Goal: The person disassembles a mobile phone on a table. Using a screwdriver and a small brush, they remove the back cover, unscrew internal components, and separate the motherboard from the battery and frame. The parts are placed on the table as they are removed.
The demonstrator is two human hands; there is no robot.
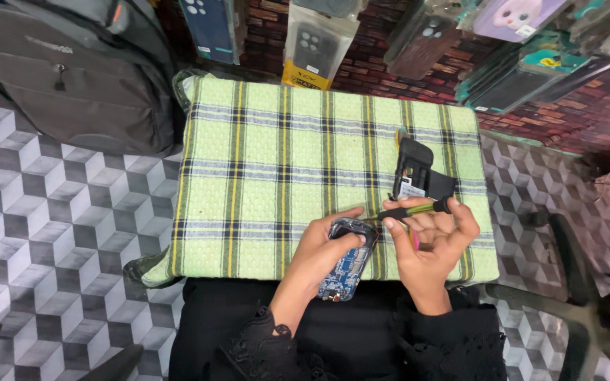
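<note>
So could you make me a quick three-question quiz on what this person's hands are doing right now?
1. True or false: the right hand holds a screwdriver with a green and black handle.
2. What does the left hand hold down? A) a roll of tape B) a small opened phone with its blue circuit board showing C) a cup
3. Fill in: the black phone housing lies on a green ___ cloth.

Key: 1 true; 2 B; 3 checked.
</note>
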